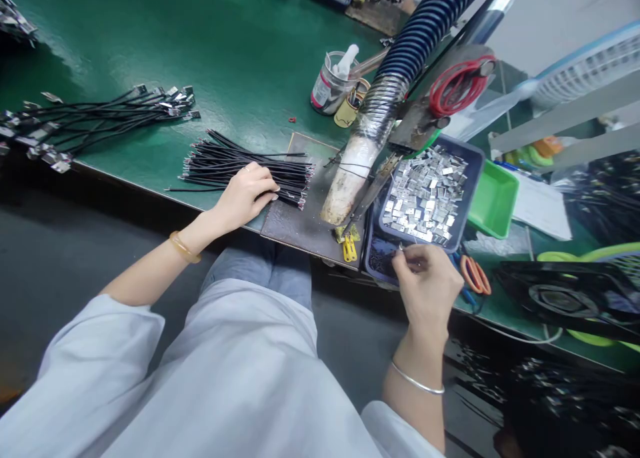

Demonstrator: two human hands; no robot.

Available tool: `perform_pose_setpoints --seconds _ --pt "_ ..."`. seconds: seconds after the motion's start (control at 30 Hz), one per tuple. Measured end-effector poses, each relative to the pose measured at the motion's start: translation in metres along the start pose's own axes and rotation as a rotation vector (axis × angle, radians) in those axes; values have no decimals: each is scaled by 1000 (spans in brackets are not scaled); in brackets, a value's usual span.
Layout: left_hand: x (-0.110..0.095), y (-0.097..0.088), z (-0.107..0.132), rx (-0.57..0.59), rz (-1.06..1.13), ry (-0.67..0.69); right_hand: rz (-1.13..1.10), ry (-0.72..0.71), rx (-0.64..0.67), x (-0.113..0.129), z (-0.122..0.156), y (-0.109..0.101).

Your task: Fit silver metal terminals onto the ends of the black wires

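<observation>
Head view: black wires point(227, 163) lay near front edge of green table point(240, 51), right ends over dark board point(287, 226); bare surface stretched behind. Hose nozzle point(347, 178) hung over board's right side. Left hand point(247, 195) rested palm-down on wires, fingers bent; could not tell whether gripping. Right hand point(427, 281) pinched small shiny piece point(400, 247) above small tray point(369, 261). Wires' long axis ran left-right, roughly along front edge.

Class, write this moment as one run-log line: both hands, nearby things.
left hand: on black wires; right hand: curled at small tray, hold unclear; nearby: metal pieces in larger tray
</observation>
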State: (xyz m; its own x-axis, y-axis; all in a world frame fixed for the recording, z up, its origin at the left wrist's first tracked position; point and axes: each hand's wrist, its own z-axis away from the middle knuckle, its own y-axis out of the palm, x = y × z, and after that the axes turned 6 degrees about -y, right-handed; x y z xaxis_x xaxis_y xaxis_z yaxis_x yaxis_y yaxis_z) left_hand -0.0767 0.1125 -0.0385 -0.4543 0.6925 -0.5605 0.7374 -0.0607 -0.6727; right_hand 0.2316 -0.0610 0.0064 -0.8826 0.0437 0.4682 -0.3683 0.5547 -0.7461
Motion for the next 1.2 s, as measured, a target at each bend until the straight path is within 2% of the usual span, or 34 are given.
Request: perform_pose_setpoints --seconds 0.1,0.17,0.27,0.37,0.43,0.5,0.57,0.63,0.73,0.83,1.07,1.2 --pt "6 -10 7 -95 124 -3 -120 -22 -144 4 2 -6" --pt "0 -18 5 -151 138 -29 -138 -17 -172 12 4 -9" --pt "-28 -33 -2 -259 123 -104 -259 24 -186 32 10 -11" --pt "-71 -40 -5 -310 74 -169 -427 46 -248 53 18 -6" --pt "-97 -34 1 -259 107 -149 -378 -46 -340 64 23 0" --pt "-118 -19 9 -158 237 -172 -279 -184 -406 71 27 7" --pt "-131 0 17 -39 459 -324 -258 -259 -382 76 31 14" --pt "-138 18 22 60 715 -513 -349 -202 -260 78 34 20" --pt "-143 34 23 163 993 -702 -561 -15 -64 76 37 27" --pt "-145 38 21 219 1089 -810 -700 49 5 72 36 31" --pt "-147 39 20 285 1097 -844 -723 14 41 67 35 32" --pt "-143 39 20 389 1115 -806 -511 -179 -51 68 39 30"
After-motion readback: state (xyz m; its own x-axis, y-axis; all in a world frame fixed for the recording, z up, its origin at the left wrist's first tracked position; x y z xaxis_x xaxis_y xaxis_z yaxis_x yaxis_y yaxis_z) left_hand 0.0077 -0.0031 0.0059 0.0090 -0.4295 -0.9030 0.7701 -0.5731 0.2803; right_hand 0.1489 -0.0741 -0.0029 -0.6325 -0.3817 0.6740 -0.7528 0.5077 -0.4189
